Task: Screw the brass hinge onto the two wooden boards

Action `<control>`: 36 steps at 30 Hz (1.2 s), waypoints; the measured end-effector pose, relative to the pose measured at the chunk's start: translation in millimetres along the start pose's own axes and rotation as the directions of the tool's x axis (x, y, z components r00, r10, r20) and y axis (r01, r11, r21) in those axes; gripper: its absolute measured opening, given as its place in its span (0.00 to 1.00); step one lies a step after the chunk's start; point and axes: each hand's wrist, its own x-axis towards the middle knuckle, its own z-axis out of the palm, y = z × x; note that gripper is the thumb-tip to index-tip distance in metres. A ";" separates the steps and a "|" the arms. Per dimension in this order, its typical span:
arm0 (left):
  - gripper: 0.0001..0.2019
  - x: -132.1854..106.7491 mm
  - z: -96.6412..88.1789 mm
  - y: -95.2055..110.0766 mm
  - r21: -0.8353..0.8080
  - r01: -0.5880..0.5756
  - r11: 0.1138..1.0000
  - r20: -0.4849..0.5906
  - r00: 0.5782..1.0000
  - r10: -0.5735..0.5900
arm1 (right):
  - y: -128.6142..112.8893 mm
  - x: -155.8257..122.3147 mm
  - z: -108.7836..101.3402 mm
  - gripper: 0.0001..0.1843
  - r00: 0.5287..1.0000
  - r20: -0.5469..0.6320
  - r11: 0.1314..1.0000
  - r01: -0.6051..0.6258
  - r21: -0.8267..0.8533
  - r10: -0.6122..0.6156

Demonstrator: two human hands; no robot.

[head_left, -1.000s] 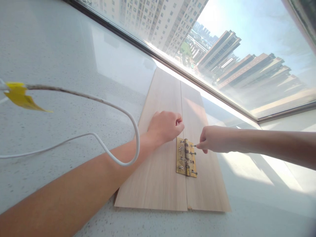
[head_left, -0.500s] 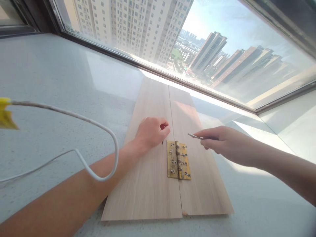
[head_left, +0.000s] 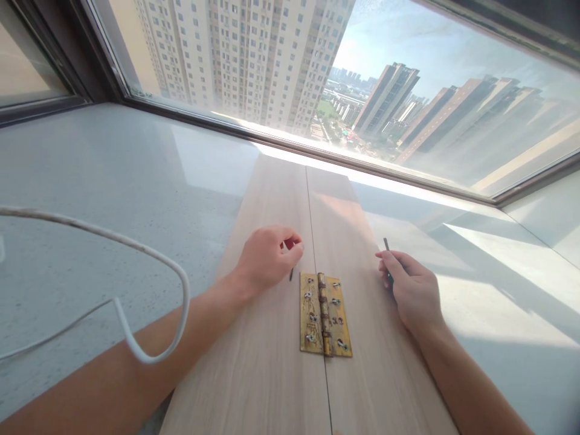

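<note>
Two pale wooden boards [head_left: 272, 362] lie side by side on a grey sill, joined by a brass hinge [head_left: 324, 314] with several screws standing in its holes. My left hand [head_left: 267, 257] rests curled on the left board just above and left of the hinge, pinching a small dark screw [head_left: 291, 274]. My right hand [head_left: 410, 287] sits on the right board, to the right of the hinge, closed round a thin dark screw [head_left: 386, 244] whose tip points up and away.
A white cable [head_left: 136, 260] loops over my left forearm. The speckled grey sill [head_left: 113, 175] runs to a large window with a dark frame [head_left: 281, 136] just behind the boards. Bright sun falls across the right side.
My right hand left the hinge with a thin screw and drew back to the right, turning the screw upright. The view tilted up and the boards shifted lower. My left hand stayed curled.
</note>
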 end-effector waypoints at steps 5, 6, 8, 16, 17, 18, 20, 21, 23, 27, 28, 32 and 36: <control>0.10 3.9 -11.2 3.3 0.060 -0.055 0.997 0.195 0.980 0.042 | -1.1 -1.5 -1.3 0.15 0.997 0.053 0.992 0.069 -0.104 -0.064; 0.14 5.5 -16.3 3.1 0.059 -0.091 0.994 0.287 0.955 0.071 | -2.4 -2.0 -1.8 0.14 0.995 0.062 0.989 0.082 -0.124 -0.075; 0.19 8.6 -26.9 1.5 0.036 -0.175 0.984 0.442 0.886 0.141 | -3.8 -2.0 -2.0 0.14 0.993 0.067 0.983 0.103 -0.150 -0.093; 0.22 7.0 -31.9 -4.4 0.151 -0.362 0.920 0.530 0.815 0.233 | 5.2 1.4 -0.9 0.15 0.985 0.057 0.975 0.171 -0.141 -0.165; 0.21 6.1 -30.6 -4.6 0.151 -0.374 0.915 0.520 0.817 0.248 | 6.0 1.0 -1.1 0.15 0.986 0.066 0.978 0.162 -0.133 -0.155; 0.20 5.4 -29.9 -4.7 0.144 -0.381 0.913 0.512 0.819 0.261 | 6.3 0.3 -1.4 0.16 0.987 0.075 0.980 0.150 -0.128 -0.142; 0.17 4.9 -29.8 -4.6 0.125 -0.384 0.915 0.504 0.819 0.275 | 6.1 -1.5 -1.9 0.16 0.988 0.096 0.984 0.130 -0.124 -0.118; 0.16 5.0 -30.2 -4.4 0.117 -0.383 0.917 0.500 0.820 0.278 | 5.7 -2.5 -2.1 0.16 0.988 0.103 0.984 0.125 -0.126 -0.112; 0.14 5.4 -30.8 -3.9 0.107 -0.382 0.918 0.494 0.822 0.284 | 4.9 -4.0 -2.4 0.16 0.989 0.109 0.984 0.118 -0.133 -0.104; 0.12 5.0 -30.4 -3.2 0.106 -0.389 0.915 0.489 0.821 0.293 | 4.9 -3.8 -3.1 0.16 0.990 0.096 0.983 0.114 -0.146 -0.101; 0.12 4.8 -30.2 -3.4 0.109 -0.390 0.914 0.486 0.823 0.293 | 5.2 -3.1 -3.3 0.16 0.990 0.092 0.982 0.117 -0.151 -0.104; 0.11 6.0 -32.3 -6.9 0.100 -0.401 0.910 0.484 0.819 0.308 | 6.0 0.5 -3.6 0.15 0.989 0.086 0.976 0.136 -0.169 -0.123; 0.15 10.8 -38.2 -11.7 0.029 -0.391 0.920 0.531 0.786 0.318 | 5.5 1.2 -2.9 0.14 0.986 0.094 0.973 0.153 -0.173 -0.138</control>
